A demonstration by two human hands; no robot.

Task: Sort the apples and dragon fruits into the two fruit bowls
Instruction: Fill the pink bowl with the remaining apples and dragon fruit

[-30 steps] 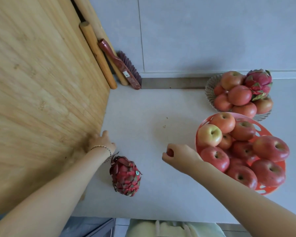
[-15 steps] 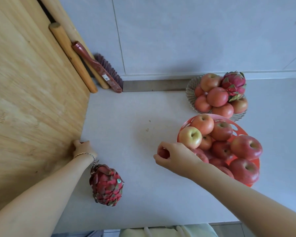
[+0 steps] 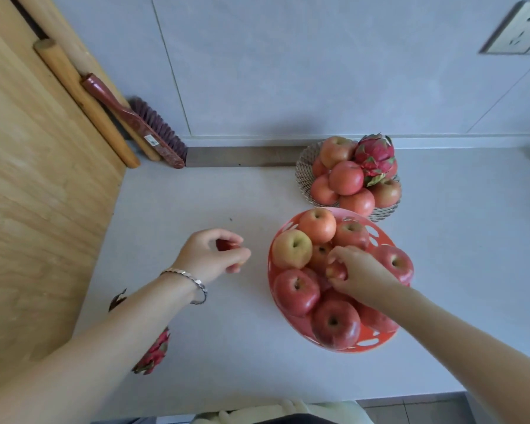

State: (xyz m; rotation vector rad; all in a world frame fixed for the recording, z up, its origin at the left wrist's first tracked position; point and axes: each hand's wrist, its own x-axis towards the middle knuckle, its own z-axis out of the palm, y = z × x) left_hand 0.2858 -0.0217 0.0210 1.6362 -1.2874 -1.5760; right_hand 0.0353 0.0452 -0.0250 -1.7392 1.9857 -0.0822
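The right hand [image 3: 357, 272] sits in the orange bowl [image 3: 377, 342], its fingers curled around a small red apple [image 3: 336, 272] that rests among the bigger apples there. The left hand [image 3: 210, 254] hovers over the bare counter [image 3: 221, 347] to the left of that bowl, its fingers cupped round something small and red [image 3: 227, 244]; most of it is hidden, so I cannot tell what it is. A silver bracelet [image 3: 193, 281] rings that wrist.

The orange bowl is piled with apples: a yellowish one [image 3: 292, 248] at its left, an orange-red one [image 3: 317, 225] at the back, a dark red one [image 3: 335, 324] at the near edge. Just behind it, touching or nearly so, stands a wire basket [image 3: 305, 166] also heaped with apples, with a dragon fruit [image 3: 374, 154] perched on top toward the right.

A second dragon fruit [image 3: 155, 353] lies on the counter near the front edge, mostly covered by the left forearm. To the left stands a big wooden board [image 3: 37, 194], with a rolling pin [image 3: 86, 102] and a red brush [image 3: 141, 127] leaning in the corner behind it. A wall socket [image 3: 517, 32] shows at the upper right.
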